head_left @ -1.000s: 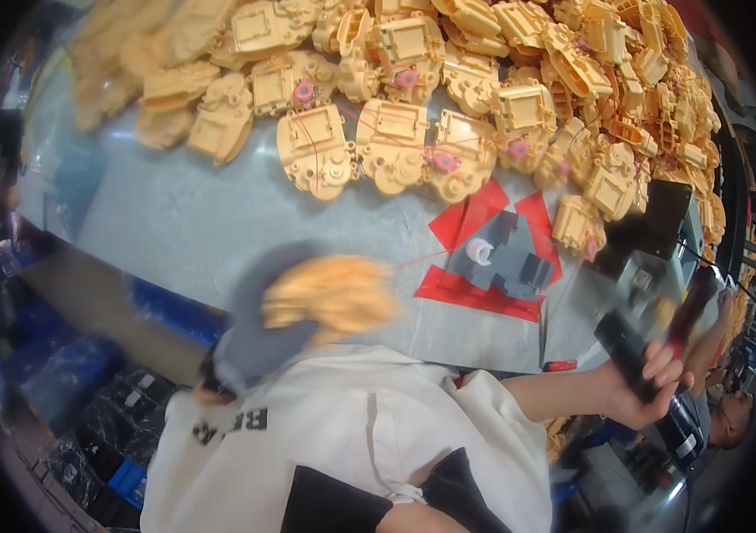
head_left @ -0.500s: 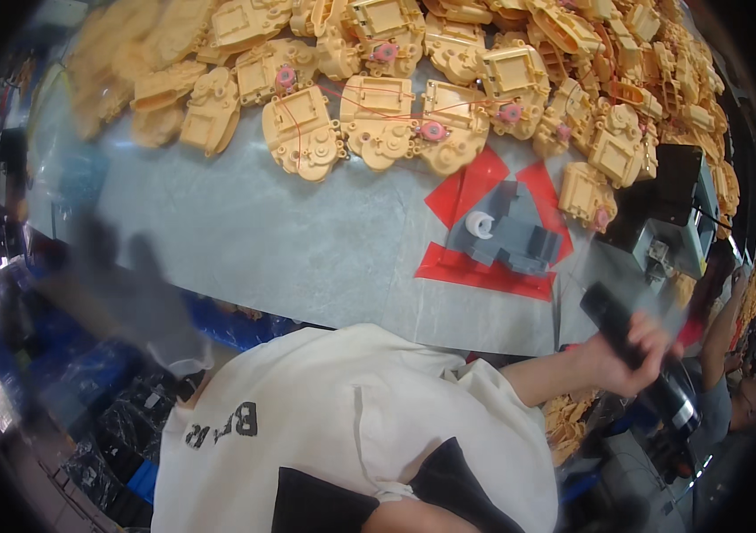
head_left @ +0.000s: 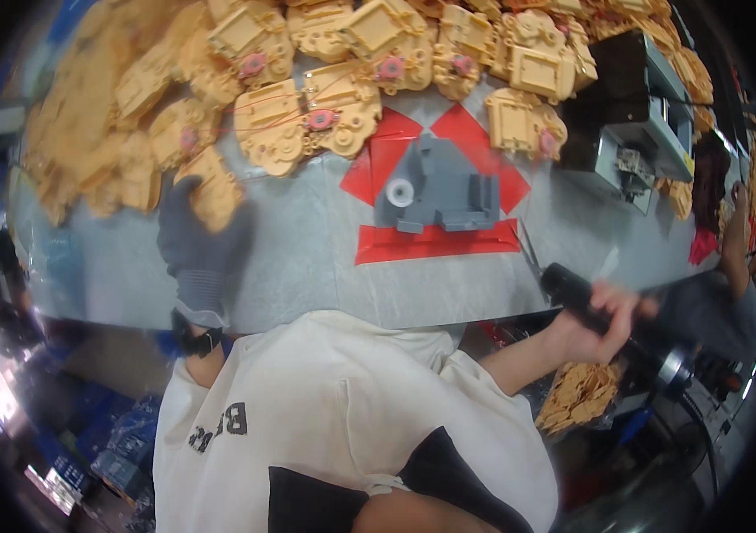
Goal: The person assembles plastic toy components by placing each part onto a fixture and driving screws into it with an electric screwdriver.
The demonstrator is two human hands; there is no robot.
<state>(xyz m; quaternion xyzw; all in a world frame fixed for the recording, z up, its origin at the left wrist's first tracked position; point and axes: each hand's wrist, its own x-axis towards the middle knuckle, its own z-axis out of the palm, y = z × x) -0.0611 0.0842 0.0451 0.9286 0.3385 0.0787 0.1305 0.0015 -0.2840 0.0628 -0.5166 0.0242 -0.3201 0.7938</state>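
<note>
My left hand [head_left: 200, 250], in a grey glove, closes round the near end of a yellow plastic housing [head_left: 214, 191] at the left front of the pile; blur softens the fingers. Bare and wrapped round a black electric screwdriver [head_left: 573, 296], my right hand [head_left: 598, 330] is at the table's right front edge. The screwdriver's thin bit [head_left: 530, 249] points up and left, just beside the red tape. Between my hands sits a grey fixture [head_left: 444, 182] with a white ring [head_left: 400, 192] on its left side and no housing in it.
Red tape [head_left: 435, 247] surrounds the fixture. Many yellow housings [head_left: 342, 105], some with pink round parts and red wires, cover the far table. A dark box with a metal mechanism [head_left: 631, 169] stands at the right. Beyond it another person's arm [head_left: 735, 235] shows.
My left hand has gone from beyond the table's left edge up to a housing and closed on it. The screwdriver has moved left toward the fixture. The whole view has shifted.
</note>
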